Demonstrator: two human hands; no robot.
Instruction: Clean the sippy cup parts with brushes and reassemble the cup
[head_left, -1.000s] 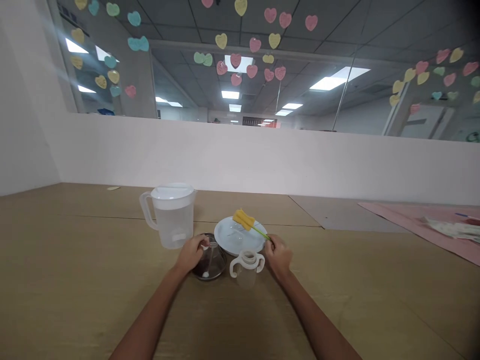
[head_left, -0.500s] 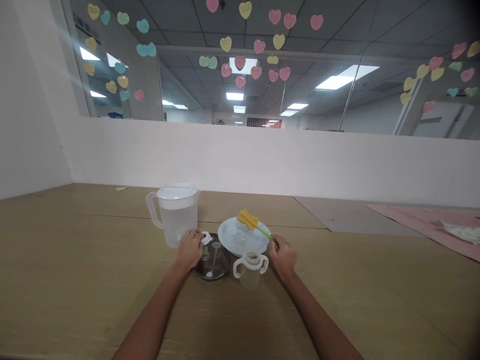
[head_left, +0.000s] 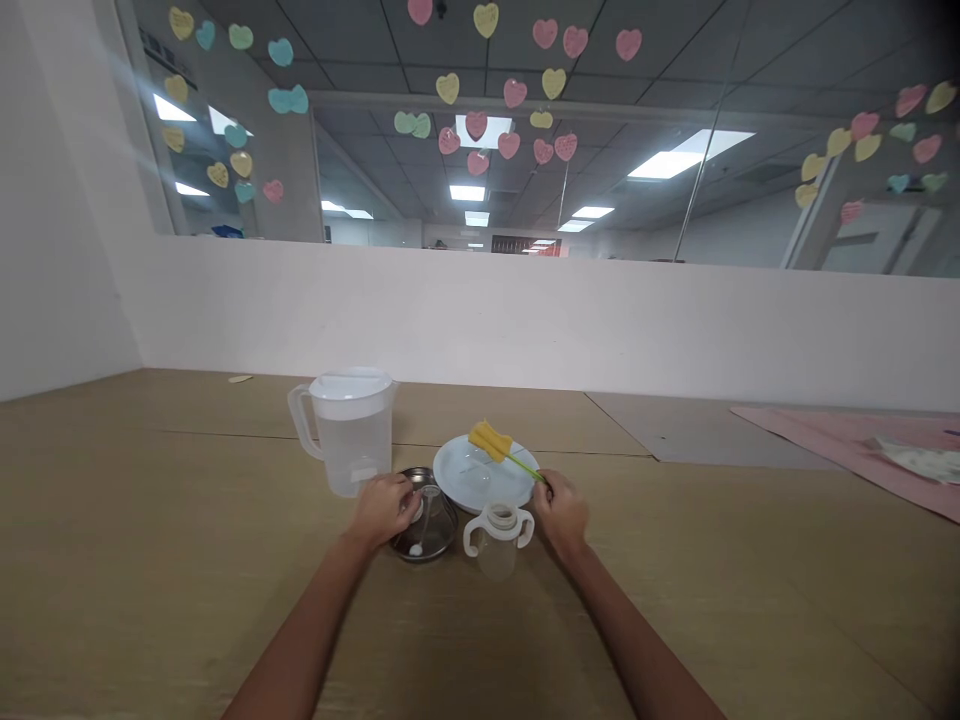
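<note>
No text could be read; the marks on the heart-shaped notes (head_left: 486, 20) on the glass (head_left: 600, 90) were too small.

Yellow sponge brush (head_left: 491, 442) over white plate (head_left: 453, 478)

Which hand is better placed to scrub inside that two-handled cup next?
Probably the right hand: it already grips the yellow sponge brush by its green handle, close beside the cup. The left hand is at the metal dish.
</note>
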